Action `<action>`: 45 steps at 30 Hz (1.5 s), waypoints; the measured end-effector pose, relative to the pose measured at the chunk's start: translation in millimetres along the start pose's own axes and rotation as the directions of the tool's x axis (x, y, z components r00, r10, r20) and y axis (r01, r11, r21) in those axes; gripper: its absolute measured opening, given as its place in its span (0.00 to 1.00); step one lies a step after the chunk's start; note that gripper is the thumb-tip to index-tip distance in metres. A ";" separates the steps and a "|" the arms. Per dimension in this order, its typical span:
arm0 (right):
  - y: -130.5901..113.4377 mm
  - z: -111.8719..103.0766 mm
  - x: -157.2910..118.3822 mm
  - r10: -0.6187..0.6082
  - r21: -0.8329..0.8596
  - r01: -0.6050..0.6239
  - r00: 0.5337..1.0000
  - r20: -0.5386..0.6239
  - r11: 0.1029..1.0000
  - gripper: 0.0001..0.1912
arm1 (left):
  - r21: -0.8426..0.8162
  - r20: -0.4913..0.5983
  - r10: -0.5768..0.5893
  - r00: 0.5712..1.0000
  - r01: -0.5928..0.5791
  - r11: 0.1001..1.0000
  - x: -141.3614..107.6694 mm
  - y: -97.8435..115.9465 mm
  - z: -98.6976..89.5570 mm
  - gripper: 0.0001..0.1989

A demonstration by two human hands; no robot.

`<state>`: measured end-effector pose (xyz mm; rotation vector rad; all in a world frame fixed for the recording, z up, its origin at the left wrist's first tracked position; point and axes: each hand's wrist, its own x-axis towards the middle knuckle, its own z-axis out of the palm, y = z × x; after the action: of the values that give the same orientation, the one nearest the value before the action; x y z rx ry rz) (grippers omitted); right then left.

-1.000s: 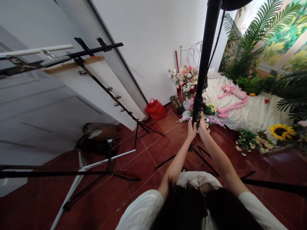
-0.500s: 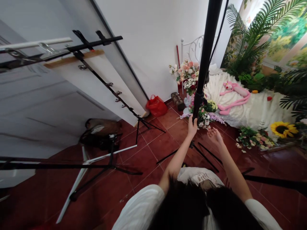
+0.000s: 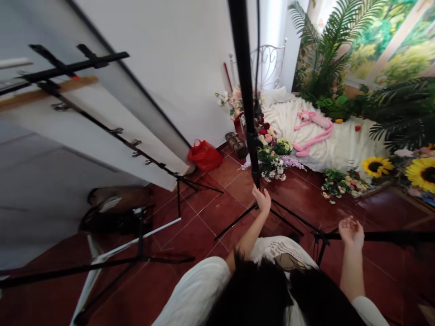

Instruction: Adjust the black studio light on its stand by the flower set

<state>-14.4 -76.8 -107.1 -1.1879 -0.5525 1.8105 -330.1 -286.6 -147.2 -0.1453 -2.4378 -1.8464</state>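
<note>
A tall black stand pole (image 3: 245, 81) rises in front of me, its tripod legs (image 3: 288, 218) spread on the red tiled floor. My left hand (image 3: 261, 199) is at the lower part of the pole, palm up, with its fingers apart and nothing gripped. To the right, my right hand (image 3: 352, 232) is held up with fingers loosely curled and apart, holding nothing. It is near a second black stand (image 3: 380, 236) that lies low across the right side.
At the left are a clamped white board (image 3: 136, 131), black and white stands and a dark bag (image 3: 117, 210). A red plastic bag (image 3: 205, 155) sits by the wall. Flowers (image 3: 272, 154), a white-draped bed (image 3: 353, 140) with a pink plush toy (image 3: 319, 124), palms and sunflowers (image 3: 376, 166) stand beyond.
My right hand has moved away from the pole, right and down. My left hand has loosened from around the pole and dropped slightly. The view has turned right.
</note>
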 end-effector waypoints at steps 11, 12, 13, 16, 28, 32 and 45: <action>-42.2 -68.2 -29.7 -0.217 0.084 0.261 0.912 -0.349 0.962 0.06 | -0.093 0.624 0.038 0.781 0.026 0.995 -83.8 43.3 119.1 0.19; -46.6 -72.9 -35.0 -0.238 0.089 0.290 0.898 -0.370 0.953 0.07 | -0.125 0.668 0.080 0.740 0.005 0.992 -92.9 57.6 132.1 0.18; -50.9 -76.9 -41.0 -0.255 0.097 0.315 0.884 -0.392 0.944 0.07 | -0.159 0.708 0.121 0.696 -0.010 0.987 -103.0 72.2 144.8 0.17; -61.6 -82.9 -60.6 -0.271 0.151 0.366 0.859 -0.434 0.918 0.10 | -0.264 0.803 0.240 0.545 -0.036 0.964 -139.3 115.5 178.9 0.16; -68.1 -51.2 -98.0 -0.275 0.276 0.341 0.928 -0.252 0.898 0.12 | -0.492 0.866 0.499 -0.021 0.141 0.859 -279.0 239.2 203.9 0.29; -71.9 -44.8 -99.3 -0.292 0.326 0.350 0.932 -0.213 0.878 0.08 | -0.509 0.855 0.518 -0.014 0.163 0.845 -286.9 244.5 199.5 0.32; -102.9 -30.9 -78.0 -0.100 0.242 0.165 0.960 -0.261 0.956 0.17 | -0.554 0.803 0.576 -0.155 0.163 0.817 -276.6 242.9 209.3 0.28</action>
<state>69.4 -92.8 -5.3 -1.1417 -0.2353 1.5384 -27.0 -27.3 -5.2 -2.9110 -1.6336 -2.4284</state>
